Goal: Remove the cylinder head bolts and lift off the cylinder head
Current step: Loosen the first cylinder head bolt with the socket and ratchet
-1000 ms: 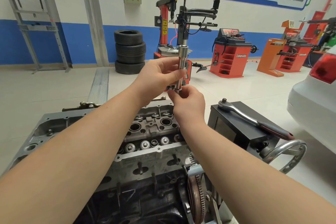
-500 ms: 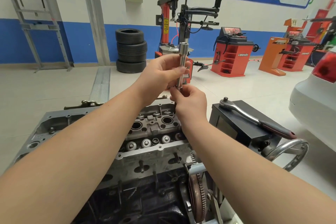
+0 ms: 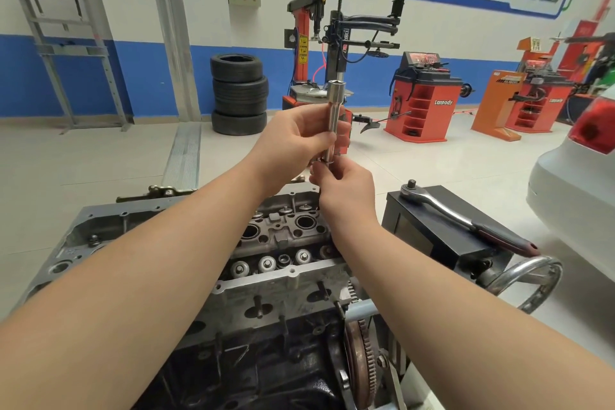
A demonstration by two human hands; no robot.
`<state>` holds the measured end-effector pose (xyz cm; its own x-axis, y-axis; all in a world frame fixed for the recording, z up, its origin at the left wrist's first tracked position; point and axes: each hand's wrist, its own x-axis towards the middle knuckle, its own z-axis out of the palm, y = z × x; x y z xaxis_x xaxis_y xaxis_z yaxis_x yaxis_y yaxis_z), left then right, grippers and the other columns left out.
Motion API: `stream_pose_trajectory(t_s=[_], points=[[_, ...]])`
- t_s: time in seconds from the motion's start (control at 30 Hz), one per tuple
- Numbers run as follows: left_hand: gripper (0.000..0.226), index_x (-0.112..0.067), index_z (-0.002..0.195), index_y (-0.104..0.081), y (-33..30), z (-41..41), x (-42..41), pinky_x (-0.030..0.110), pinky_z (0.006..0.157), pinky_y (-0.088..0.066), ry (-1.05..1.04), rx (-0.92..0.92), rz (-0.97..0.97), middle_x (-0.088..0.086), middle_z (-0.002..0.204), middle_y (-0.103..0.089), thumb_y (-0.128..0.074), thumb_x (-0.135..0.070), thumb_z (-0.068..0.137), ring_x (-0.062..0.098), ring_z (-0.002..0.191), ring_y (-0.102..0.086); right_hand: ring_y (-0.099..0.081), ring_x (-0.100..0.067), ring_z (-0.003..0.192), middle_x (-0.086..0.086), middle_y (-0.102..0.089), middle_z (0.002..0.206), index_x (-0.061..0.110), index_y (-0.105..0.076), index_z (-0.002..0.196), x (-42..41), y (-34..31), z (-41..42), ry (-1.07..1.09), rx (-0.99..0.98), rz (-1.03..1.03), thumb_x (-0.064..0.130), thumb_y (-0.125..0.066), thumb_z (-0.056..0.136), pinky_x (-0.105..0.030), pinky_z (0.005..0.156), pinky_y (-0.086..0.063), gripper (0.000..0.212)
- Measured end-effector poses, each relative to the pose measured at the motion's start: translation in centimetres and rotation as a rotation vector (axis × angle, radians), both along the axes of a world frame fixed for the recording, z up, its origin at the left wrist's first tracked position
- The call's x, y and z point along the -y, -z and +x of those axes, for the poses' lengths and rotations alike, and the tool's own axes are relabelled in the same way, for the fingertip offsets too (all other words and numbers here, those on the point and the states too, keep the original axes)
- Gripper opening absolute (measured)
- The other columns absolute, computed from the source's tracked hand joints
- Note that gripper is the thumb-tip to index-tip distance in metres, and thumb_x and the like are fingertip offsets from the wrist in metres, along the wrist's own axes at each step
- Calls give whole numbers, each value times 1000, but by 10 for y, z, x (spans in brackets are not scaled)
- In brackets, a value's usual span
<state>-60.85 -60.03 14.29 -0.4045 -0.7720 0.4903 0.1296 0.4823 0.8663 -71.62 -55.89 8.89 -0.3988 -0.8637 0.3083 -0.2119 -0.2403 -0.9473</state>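
The left hand (image 3: 296, 140) grasps a long deep socket (image 3: 332, 116), upright, with its open end up. The right hand (image 3: 346, 190) pinches its lower end from beneath. The cylinder head (image 3: 286, 236) lies directly below both hands, still on the engine. The ratchet (image 3: 459, 220) rests to the right, nearer the right hand.
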Motion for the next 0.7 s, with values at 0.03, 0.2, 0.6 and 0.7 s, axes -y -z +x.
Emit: stream_pose_trajectory(t_s=[0.03, 0.2, 0.6, 0.7], points=[[34, -13, 120, -70, 0, 0, -1, 38, 89, -62, -46, 4, -23, 8, 109, -79, -65, 10, 95, 25, 104, -76, -66, -23, 77, 3, -71, 78, 16, -73, 93, 1, 0, 0, -14, 1, 2, 25, -64, 101, -42, 73, -52, 14], [35, -10, 101, -68, -2, -1, 2, 44, 78, -65, -232, 1, -92, 12, 88, -77, -91, -4, 76, 32, 86, -78, -63, -9, 80, 9, -68, 90, 22, -64, 99, 2, -1, 1, 42, 56, 34, 41, -83, 85, -30, 72, -48, 31], [29, -13, 111, -77, 0, -1, 5, 39, 86, -63, -121, -51, -57, 3, 102, -81, -78, 4, 87, 22, 96, -78, -66, -11, 87, 9, -73, 95, 20, -70, 109, 0, -2, 1, -3, 69, 4, 38, -78, 91, -34, 80, -53, 27], [33, -18, 122, -73, 1, -3, 4, 37, 86, -62, -84, 24, -71, -7, 95, -77, -72, 0, 93, 14, 92, -74, -66, -14, 81, 5, -72, 89, 20, -68, 98, 0, -2, 0, 68, 36, 12, 38, -83, 87, -38, 79, -54, 26]])
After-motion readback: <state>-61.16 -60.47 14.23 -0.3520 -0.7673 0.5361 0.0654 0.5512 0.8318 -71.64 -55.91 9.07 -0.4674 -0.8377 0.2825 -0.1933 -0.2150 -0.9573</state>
